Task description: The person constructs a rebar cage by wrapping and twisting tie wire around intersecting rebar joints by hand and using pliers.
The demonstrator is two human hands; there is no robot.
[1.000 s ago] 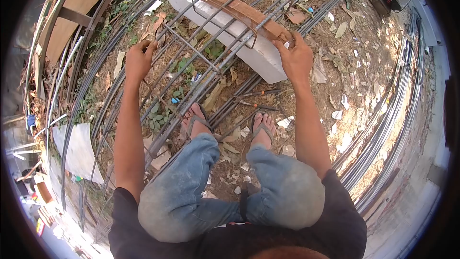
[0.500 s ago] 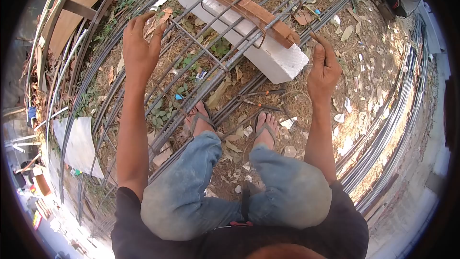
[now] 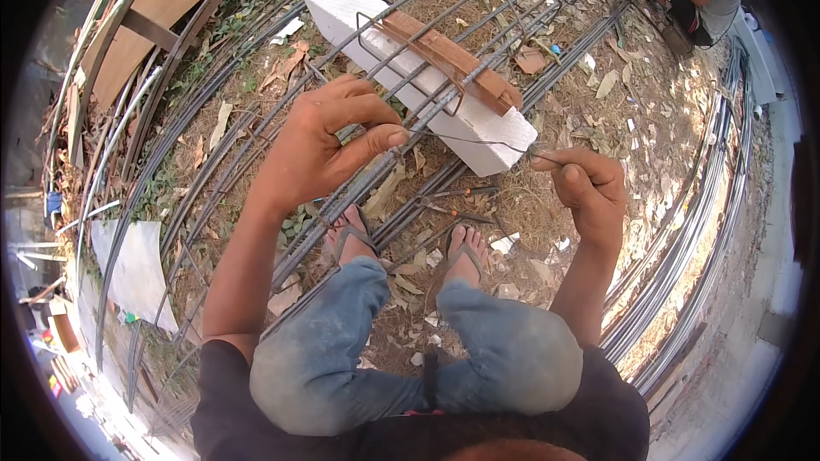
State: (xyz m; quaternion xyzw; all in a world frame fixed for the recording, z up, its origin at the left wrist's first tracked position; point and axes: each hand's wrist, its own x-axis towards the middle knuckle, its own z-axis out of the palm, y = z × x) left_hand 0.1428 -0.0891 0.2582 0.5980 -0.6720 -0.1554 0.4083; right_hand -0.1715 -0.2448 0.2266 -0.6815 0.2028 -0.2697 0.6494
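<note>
A thin dark tie wire (image 3: 487,143) stretches between my two hands, in front of the white block's near end. My left hand (image 3: 329,137) is closed, its thumb and index finger pinched at the wire's left end. My right hand (image 3: 591,192) is closed too, gripping the wire's other end between thumb and fingers. Just beyond the wire lies a cage of steel reinforcing bars (image 3: 389,149) with bent stirrups. It crosses over a white block (image 3: 483,141) and a reddish-brown wooden piece (image 3: 453,55) resting on that block.
Pliers with orange marks on the handles (image 3: 465,215) lie on the ground near my feet. Bundled steel rods (image 3: 683,256) run along the right. At the upper right another person (image 3: 705,0) sits by the cage. Curved boards (image 3: 162,0) stand upper left.
My left hand has moved right and inward, from spread fingers to a pinch on the wire. My right hand has come down and nearer, and the wire now spans between both.
</note>
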